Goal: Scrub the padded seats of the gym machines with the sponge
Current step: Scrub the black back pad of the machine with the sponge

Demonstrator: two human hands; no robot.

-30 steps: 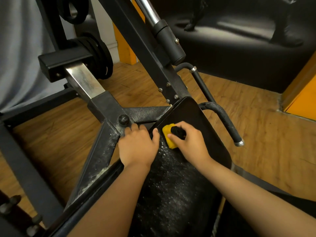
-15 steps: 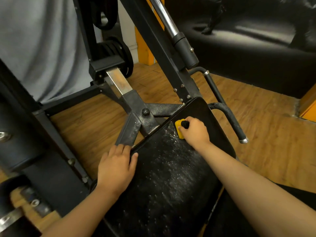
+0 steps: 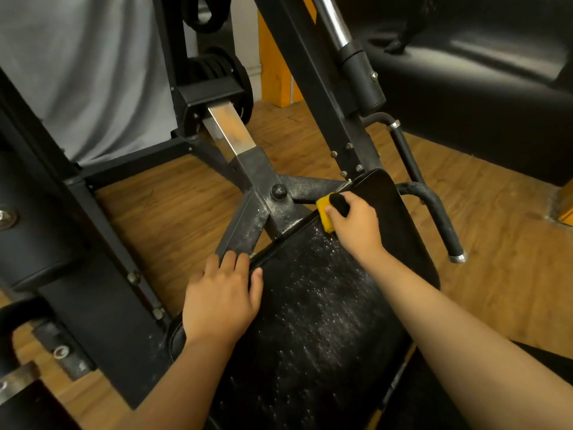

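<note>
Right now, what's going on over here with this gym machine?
A person is scrubbing the machine's padded seat. The right hand grips a yellow sponge at the seat's far edge, beside the metal frame. The left hand rests flat on the seat's left edge. White suds speckle much of the black padding.

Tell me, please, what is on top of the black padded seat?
White flecks cover the padded seat. The right hand holds the yellow sponge on its left edge; the left hand rests nearer. The pad beneath them is hidden.

Dim indoor light, soft shadows, wide-angle bending at edges, slightly soft focus
</note>
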